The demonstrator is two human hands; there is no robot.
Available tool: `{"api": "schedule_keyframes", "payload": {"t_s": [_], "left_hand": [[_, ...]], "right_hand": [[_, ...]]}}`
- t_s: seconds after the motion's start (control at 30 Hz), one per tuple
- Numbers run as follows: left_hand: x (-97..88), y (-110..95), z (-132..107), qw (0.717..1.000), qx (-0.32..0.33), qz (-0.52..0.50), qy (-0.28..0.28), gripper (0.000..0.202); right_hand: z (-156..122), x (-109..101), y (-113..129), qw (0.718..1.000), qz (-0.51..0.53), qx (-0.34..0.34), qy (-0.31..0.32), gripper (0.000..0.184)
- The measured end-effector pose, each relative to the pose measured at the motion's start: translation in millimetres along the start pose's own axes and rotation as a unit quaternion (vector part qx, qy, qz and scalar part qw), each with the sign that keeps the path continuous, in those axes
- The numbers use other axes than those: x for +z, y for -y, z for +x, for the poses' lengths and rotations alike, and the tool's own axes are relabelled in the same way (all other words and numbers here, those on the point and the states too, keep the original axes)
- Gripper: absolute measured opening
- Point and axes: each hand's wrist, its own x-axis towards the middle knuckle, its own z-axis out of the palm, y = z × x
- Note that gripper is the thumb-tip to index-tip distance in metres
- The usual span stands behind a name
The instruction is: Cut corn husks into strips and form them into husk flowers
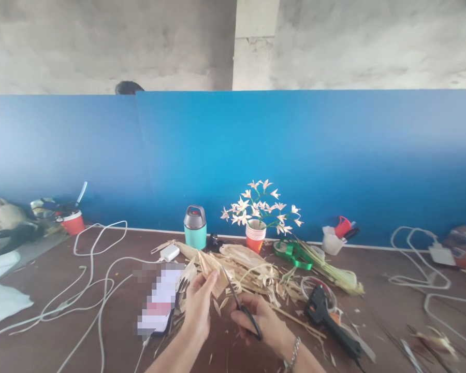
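My left hand (197, 305) is closed, pinching a pale strip of dried corn husk (208, 268) that stands up from its fingers. My right hand (262, 321) is closed round the black handles of a pair of scissors (241, 305), whose blades point up and left toward the husk. A heap of dried husks (248, 267) lies just beyond both hands on the brown table (112, 321).
A phone (161, 303) lies left of my left hand among white cables (97, 290). A black glue gun (328, 316) lies to the right. Behind stand a teal flask (194, 227), a cup of husk flowers (255, 235), green ribbon (293, 254) and a blue partition (295, 155).
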Motion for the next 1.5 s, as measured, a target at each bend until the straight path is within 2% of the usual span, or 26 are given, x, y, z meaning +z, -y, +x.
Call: {"api": "schedule_keyframes", "payload": {"t_s": [0.23, 0.5, 0.8, 1.03, 1.3, 1.5], "left_hand": [[-2.2, 3.5, 1.8, 1.000, 0.008, 0.003, 0.004, 0.030], [-1.1, 2.7, 0.6, 1.000, -0.003, -0.020, 0.003, 0.027], [-0.4, 0.9, 1.3, 1.000, 0.002, -0.014, 0.001, 0.032], [-0.9, -1.5, 1.8, 1.000, -0.003, -0.007, 0.005, 0.027], [-0.8, -4.3, 1.9, 1.000, -0.009, -0.005, 0.011, 0.028], [-4.4, -5.1, 6.1, 0.999, -0.010, 0.026, 0.021, 0.031]], "right_hand": [[-1.4, 2.3, 1.3, 1.000, -0.012, -0.003, -0.008, 0.037], [4.3, 1.9, -10.2, 0.999, -0.028, -0.003, -0.023, 0.035], [3.2, 3.0, -6.1, 0.999, -0.036, -0.013, -0.028, 0.034], [3.9, 0.7, -9.6, 0.999, -0.037, -0.016, -0.027, 0.034], [0.7, 1.4, -0.9, 0.998, -0.050, -0.007, -0.030, 0.038], [-2.6, -0.7, 7.4, 0.996, -0.076, -0.028, -0.020, 0.030]]}}
